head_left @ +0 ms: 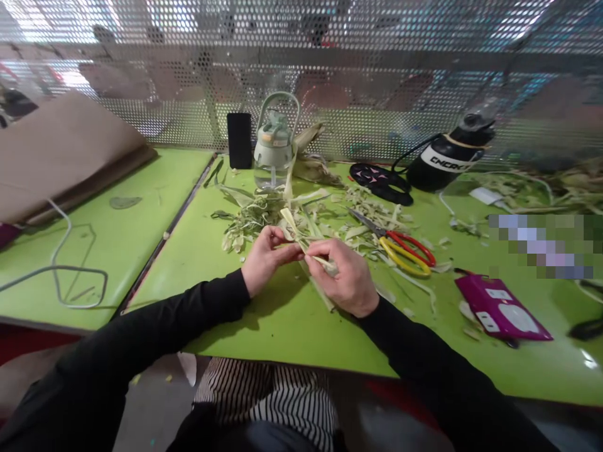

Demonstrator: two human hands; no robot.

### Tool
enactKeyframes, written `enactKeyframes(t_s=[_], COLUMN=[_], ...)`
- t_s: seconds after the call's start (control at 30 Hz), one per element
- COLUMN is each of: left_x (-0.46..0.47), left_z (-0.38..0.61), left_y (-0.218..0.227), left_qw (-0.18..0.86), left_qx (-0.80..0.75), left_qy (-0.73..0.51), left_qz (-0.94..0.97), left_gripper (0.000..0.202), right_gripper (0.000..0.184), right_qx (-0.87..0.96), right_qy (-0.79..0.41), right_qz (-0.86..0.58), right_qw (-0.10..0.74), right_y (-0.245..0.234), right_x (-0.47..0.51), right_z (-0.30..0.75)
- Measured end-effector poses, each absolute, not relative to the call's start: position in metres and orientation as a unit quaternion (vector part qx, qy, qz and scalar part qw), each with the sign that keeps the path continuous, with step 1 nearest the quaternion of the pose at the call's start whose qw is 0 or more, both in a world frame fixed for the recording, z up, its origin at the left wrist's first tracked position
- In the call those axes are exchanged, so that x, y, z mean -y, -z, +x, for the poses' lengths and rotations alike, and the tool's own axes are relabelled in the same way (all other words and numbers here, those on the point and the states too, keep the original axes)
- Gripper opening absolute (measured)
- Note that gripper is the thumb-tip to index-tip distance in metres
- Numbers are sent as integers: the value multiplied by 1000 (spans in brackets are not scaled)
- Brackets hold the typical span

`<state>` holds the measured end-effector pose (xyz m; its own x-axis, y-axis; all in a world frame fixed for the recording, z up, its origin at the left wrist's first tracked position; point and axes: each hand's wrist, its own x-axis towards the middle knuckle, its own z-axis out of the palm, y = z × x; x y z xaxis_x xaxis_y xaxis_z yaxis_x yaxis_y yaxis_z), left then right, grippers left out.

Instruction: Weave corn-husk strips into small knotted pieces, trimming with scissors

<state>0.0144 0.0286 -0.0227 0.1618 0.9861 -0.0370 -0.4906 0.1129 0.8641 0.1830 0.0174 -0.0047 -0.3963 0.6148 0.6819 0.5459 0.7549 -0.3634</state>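
Striped trousers (296,402) and black sleeves (186,311) fill the frame's bottom. At its centre, the left hand (264,258) and right hand (347,276) pinch pale husk strips (288,218) between thumbs and fingers. Uneven tugging could split the thin strips, a loose pinch could drop them, and the right hand, drifting outward, could knock the scissors (382,235) right of centre.

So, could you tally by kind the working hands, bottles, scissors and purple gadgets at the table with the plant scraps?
Hands: 2 (left hand, right hand)
Bottles: 2 (pale green bottle, black bottle)
Scissors: 1
Purple gadget: 1
Total: 6
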Motion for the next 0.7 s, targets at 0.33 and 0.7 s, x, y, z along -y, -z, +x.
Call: enactKeyframes(t_s=[0.33, 0.7], left_x=[-32, -41], left_z=[11, 2], left_y=[25, 18], left_qw=[743, 639], left_qx=[-322, -347], left_qy=[-508, -513], left_qz=[292, 456], left_gripper=[30, 43], right_gripper=[11, 19], right_qx=[799, 788], right_qy=[-94, -120], right_qz=[-422, -437], right_qw=[417, 416], right_y=[7, 0], right_x=[-19, -18], right_z=[181, 186])
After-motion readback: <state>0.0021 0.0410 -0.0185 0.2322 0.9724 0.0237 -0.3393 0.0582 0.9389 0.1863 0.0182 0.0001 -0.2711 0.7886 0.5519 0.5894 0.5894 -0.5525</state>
